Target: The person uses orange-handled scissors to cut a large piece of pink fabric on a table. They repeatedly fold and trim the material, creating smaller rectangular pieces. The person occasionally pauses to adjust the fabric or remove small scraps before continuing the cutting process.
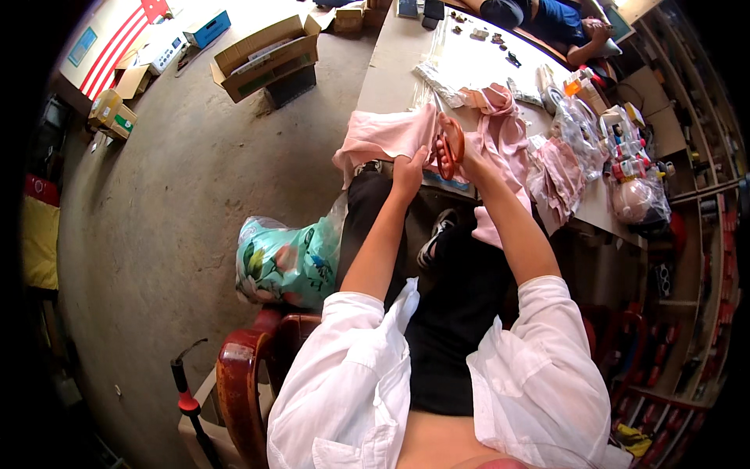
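Mid-cut, by the look of it: right hand (469, 152) closed through orange scissors (450, 148), left hand (408, 173) pinching pink cloth (387, 134) just beside the blades, at the counter (391, 70) edge. More pink pieces (558, 176) piled beyond the grip. Both forearms stretched forward, wrists close together.

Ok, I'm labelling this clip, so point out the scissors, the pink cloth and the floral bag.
scissors (451, 148), head view, on the orange handle loops in the right hand.
pink cloth (383, 134), head view, on the flat part left of the hands.
floral bag (285, 262), head view, on its printed side.
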### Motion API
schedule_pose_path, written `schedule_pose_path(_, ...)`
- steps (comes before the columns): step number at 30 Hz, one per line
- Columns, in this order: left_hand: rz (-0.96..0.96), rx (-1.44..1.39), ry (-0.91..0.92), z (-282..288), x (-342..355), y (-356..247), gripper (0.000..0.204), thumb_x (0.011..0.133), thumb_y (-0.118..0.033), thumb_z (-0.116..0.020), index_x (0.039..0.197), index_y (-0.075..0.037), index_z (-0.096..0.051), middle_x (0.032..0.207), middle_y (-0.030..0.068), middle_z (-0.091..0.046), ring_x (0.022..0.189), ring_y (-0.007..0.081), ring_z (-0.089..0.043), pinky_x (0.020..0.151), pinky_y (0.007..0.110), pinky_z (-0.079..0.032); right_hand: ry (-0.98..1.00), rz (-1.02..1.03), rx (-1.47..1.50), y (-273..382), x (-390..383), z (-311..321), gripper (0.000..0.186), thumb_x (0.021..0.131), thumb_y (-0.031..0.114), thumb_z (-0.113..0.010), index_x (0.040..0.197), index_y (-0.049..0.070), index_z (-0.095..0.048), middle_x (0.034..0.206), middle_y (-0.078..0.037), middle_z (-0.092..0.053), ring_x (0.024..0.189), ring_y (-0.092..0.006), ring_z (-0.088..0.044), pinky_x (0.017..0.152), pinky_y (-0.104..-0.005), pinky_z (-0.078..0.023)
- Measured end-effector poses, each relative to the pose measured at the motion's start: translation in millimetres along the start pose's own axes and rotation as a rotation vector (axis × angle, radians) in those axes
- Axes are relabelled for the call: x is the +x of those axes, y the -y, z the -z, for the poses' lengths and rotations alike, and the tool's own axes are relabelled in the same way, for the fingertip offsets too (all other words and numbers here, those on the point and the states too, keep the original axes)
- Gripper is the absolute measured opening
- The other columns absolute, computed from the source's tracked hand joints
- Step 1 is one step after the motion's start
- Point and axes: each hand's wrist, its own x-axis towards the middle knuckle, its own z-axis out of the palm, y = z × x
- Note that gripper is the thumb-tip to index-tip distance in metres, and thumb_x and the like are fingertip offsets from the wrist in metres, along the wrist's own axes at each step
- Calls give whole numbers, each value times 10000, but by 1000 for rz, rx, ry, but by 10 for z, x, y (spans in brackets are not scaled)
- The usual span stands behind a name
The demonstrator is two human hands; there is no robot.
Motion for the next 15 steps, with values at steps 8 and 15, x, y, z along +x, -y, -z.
schedule_pose_path(8,171,-332,16,-36,-28,-12,284,911,-107,-476,1144,52,-511,1013,127,-614,898,219,-648,834,312,-526,-108,125,-30,-120,211,54,500,840,601,-534,673,140,-435,543,35,-390,408,-78,-380,356,-205,-318)
schedule_pose_path(15,293,-410,-56,-89,-79,-92,291,921,-129,-448,1110,76,-529,1060,161,-618,939,238,-641,883,336,-503,-393,383,-266,34,113,116,489,762,463,-716,626,39,-514,517,-28,-509,406,-114,-485,392,-262,-382)
